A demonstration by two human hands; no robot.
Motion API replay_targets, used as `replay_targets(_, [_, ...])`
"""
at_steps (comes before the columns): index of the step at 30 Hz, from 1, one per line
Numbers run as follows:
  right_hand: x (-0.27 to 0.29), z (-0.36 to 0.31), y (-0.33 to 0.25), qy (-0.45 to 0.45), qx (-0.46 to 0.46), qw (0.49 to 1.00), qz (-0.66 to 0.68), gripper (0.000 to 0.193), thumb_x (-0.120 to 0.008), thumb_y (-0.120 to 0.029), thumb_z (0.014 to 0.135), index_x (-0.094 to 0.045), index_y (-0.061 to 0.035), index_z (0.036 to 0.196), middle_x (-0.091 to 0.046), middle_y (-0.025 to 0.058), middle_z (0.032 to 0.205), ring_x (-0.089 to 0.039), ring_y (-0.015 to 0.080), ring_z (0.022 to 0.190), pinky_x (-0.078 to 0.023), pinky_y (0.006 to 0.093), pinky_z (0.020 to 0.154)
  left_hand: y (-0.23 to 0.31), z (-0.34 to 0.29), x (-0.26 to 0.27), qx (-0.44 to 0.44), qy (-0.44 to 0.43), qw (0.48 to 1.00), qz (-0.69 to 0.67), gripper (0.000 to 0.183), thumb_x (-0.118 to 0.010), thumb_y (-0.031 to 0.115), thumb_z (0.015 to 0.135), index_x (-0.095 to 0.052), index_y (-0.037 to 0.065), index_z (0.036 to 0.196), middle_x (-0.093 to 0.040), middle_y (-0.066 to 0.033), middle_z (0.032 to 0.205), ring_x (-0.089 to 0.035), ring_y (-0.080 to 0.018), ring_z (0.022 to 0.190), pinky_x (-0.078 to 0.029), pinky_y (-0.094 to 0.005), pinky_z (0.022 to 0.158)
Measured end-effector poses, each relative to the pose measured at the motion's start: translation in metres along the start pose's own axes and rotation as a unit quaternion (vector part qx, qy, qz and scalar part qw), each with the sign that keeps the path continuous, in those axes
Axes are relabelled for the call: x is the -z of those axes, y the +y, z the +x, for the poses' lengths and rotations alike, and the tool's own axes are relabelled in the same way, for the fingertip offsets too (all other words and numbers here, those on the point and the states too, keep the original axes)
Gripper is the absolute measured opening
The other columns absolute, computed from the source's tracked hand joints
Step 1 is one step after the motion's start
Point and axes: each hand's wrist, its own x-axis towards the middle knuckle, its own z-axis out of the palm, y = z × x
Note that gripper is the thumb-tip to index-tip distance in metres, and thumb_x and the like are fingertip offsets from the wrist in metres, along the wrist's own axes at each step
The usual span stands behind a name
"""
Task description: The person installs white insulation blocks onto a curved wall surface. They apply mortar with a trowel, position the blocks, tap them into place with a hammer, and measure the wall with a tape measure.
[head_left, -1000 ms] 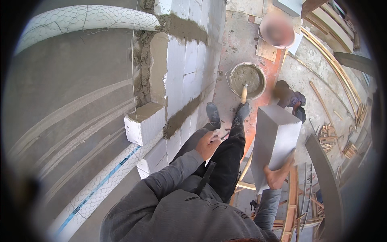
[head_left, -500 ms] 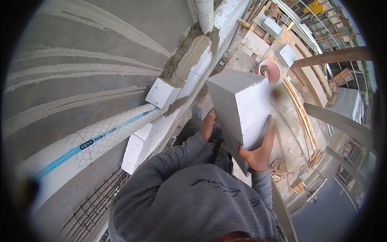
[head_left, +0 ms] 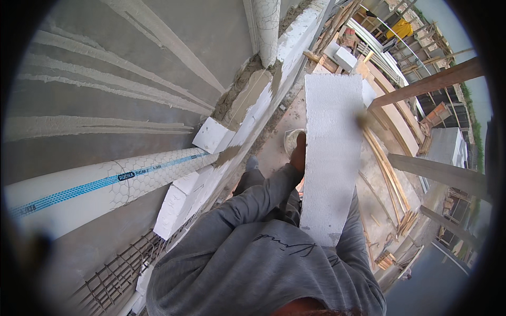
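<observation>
A long white lightweight concrete block (head_left: 333, 152) is held up before my chest, with its broad face toward me. My left hand (head_left: 299, 154) grips its left edge, and part of that hand is hidden behind it. My right forearm (head_left: 354, 224) runs behind the block's lower right side, so the right hand and its fingers are hidden. To the left stands a low white block wall (head_left: 259, 108) with grey mortar on its top. A smaller white block piece (head_left: 211, 135) sits at the near end of that mortar.
A white pipe (head_left: 84, 192) wrapped in wire mesh juts from the grey wall, above a rebar grid (head_left: 118, 268). A round pale-rimmed container (head_left: 291, 139) is partly hidden by my left hand. Timber strips (head_left: 387, 168) lie on the floor, and wooden beams (head_left: 437, 171) cross at right.
The block has turned from an angled, two-faced view to show one broad face, covering my right hand. My left hand has moved up and to the right with it. The view has shifted slightly.
</observation>
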Motion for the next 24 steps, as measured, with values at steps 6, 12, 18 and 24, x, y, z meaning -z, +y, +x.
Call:
replay_targets(6, [0.01, 0.001, 0.027, 0.042, 0.057, 0.997, 0.011, 0.065, -0.05, -0.05, 0.098, -0.047, 0.0053, 0.132, -0.061, 0.0174, 0.116, -0.062, 0.0242, 0.108, -0.052, 0.0357, 0.09, 0.116, -0.024, -0.017, 0.019, -0.107, 0.993, 0.038, 0.059, -0.042, 0.047, 0.101, -0.043, -0.002, 0.133, -0.049, -0.0229, 0.13, -0.049, -0.0362, 0.118, -0.037, -0.0366, 0.104])
replay_targets(12, [-0.026, 0.037, 0.032, 0.108, 0.168, 0.976, 0.085, 0.051, -0.059, -0.044, 0.096, -0.059, 0.0019, 0.117, -0.065, 0.0084, 0.106, -0.061, 0.0164, 0.096, -0.051, 0.0317, 0.083, 0.178, -0.035, -0.012, -0.081, -0.066, 0.861, 0.499, 0.12, -0.084, 0.048, 0.066, -0.017, -0.01, 0.147, -0.043, -0.0305, 0.132, -0.047, -0.0389, 0.123, -0.041, -0.0403, 0.105])
replay_targets(18, [-0.1, 0.052, 0.052, 0.079, 0.128, 0.971, 0.186, 0.042, -0.067, -0.038, 0.093, -0.062, 0.0003, 0.11, -0.065, 0.0071, 0.1, -0.058, 0.0133, 0.091, -0.049, 0.0301, 0.079, 0.218, -0.044, -0.023, -0.068, 0.027, 0.715, 0.695, 0.133, -0.088, 0.029, 0.058, 0.002, -0.007, 0.15, -0.028, -0.0317, 0.139, -0.037, -0.0442, 0.13, -0.038, -0.0487, 0.106])
replay_targets(24, [-0.183, 0.058, 0.054, 0.03, 0.02, 0.972, 0.231, 0.047, -0.071, -0.041, 0.09, -0.06, 0.0001, 0.111, -0.065, 0.0088, 0.1, -0.06, 0.016, 0.093, -0.05, 0.0307, 0.081, 0.247, -0.03, 0.022, -0.107, 0.083, 0.67, 0.73, 0.126, -0.084, 0.02, 0.057, -0.004, -0.003, 0.152, -0.033, -0.0305, 0.134, -0.04, -0.044, 0.125, -0.038, -0.0493, 0.106])
